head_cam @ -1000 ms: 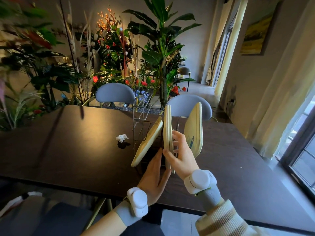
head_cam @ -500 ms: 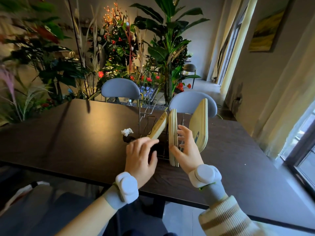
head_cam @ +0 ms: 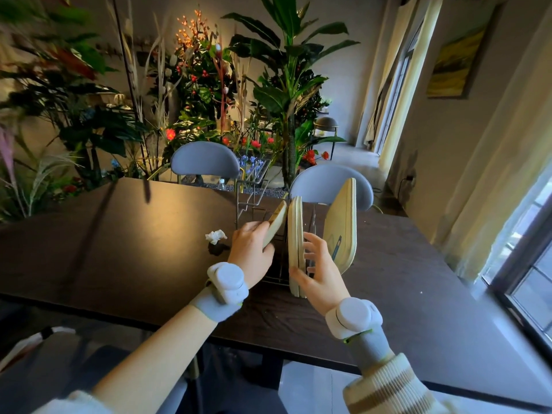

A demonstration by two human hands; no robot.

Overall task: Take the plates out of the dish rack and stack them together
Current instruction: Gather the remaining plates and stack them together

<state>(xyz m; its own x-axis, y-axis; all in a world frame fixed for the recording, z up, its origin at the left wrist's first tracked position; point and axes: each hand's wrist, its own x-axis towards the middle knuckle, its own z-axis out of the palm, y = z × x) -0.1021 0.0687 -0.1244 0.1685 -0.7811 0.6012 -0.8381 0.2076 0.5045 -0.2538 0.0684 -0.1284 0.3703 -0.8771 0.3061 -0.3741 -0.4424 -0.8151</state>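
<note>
A wire dish rack (head_cam: 249,198) stands on the dark table (head_cam: 119,249). Three cream plates stand on edge in it. The left plate (head_cam: 276,221) leans to the left, and my left hand (head_cam: 251,252) grips its lower edge. The middle plate (head_cam: 295,246) stands upright and edge-on; my right hand (head_cam: 318,271) has its thumb on the near rim and its fingers spread behind it. The right plate (head_cam: 343,225) is the tallest and leans to the right, untouched, with a small blue mark on its face.
A crumpled white tissue (head_cam: 215,236) lies on the table left of the rack. Two blue-grey chairs (head_cam: 206,158) (head_cam: 328,183) stand at the far side, with dense plants behind them. A window and curtains fill the right side.
My left hand has moved from under the left plate to over it and now grips its lower edge. The left plate stands steeper. My right hand stays at the middle plate.
</note>
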